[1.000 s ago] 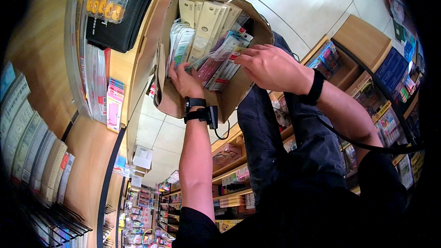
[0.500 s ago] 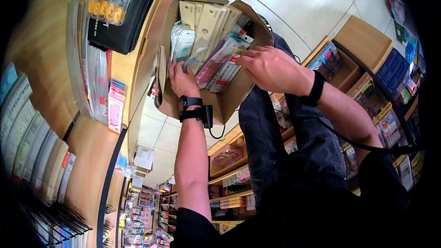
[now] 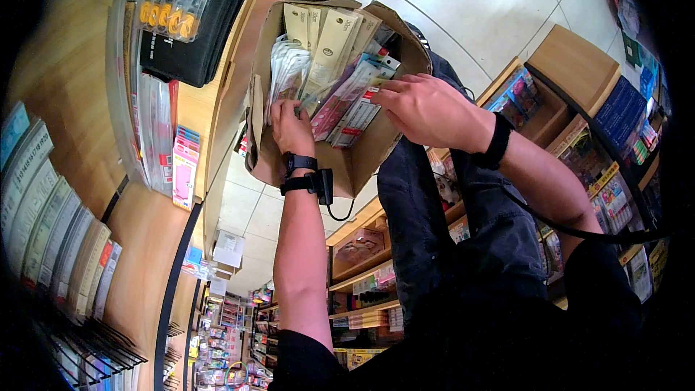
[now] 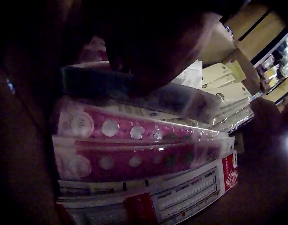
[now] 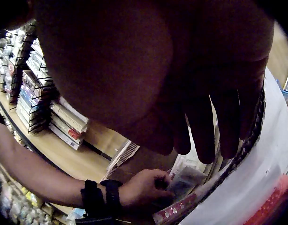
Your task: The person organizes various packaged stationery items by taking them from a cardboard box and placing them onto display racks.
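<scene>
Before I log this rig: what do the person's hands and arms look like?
Left hand and right hand: ungloved. Short black sleeves. Left wrist: black watch-like band, plus black strap with boxy black module and thin black cable. Right wrist: broad black band; thicker black cable by the forearm.
</scene>
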{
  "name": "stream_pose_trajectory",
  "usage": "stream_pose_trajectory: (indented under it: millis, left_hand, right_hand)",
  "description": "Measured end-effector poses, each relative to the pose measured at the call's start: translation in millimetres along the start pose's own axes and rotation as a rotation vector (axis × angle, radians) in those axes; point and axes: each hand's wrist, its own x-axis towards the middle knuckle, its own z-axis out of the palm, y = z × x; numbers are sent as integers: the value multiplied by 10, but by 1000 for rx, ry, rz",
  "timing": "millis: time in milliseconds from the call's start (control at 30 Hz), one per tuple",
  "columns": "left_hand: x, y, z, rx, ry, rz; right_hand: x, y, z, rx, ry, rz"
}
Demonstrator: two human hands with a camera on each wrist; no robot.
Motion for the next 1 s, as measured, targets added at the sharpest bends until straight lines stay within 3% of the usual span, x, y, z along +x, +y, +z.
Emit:
stream_pose_trajectory:
  millis: [200, 267, 333, 400, 433, 467, 533, 567, 667, 700, 767, 867, 900, 1000]
  left_hand:
    - [23, 257, -313, 56, -25, -91]
    - [-54, 387, -628, 11, 39, 5]
    - [-141, 676, -1036, -315, -61, -282]
    - [-230, 862, -1313, -1024, 27, -352]
    - [-221, 1021, -1515, -1182, 5, -469]
    - [-235, 1050, -1582, -1181, 24, -467]
    - [-209, 1086, -1704, -1502, -74, -579]
    - [-208, 1141, -1739, -1501, -95, -516]
    - [-231, 1189, -1853, -1564, -154, -428]
    - [-238, 1209, -1965, -1593, -167, -382]
    - [-249, 1269, -2153, -1847, -70, -474]
    - [-222, 1259, -2528, -2108, -74, -399]
    - [-246, 1221, -2585, -2153, -112, -227]
    - [-222, 1369, -2916, -2245, 1, -11]
  right_hand:
    - [10, -46, -91, 32, -12, 18]
    - [33, -101, -178, 136, 9, 46]
    - [76, -191, -290, 235, 36, 61]
    - [64, -363, -404, 616, 8, 237]
    - [72, -449, -487, 782, -137, 283]
    - [79, -559, -542, 975, -193, 249]
    - [63, -757, -541, 1062, -216, 138]
    - [18, -788, -429, 984, -236, 128]
    - [47, -1086, -705, 1477, -456, 414]
    - [22, -1145, -736, 1543, -510, 400]
    - [31, -1181, -879, 1561, -691, 372]
    - [37, -1363, -1015, 1640, -899, 352]
    - [57, -1435, -1043, 1688, -877, 337]
    - [41, -1546, -1056, 1891, -671, 386]
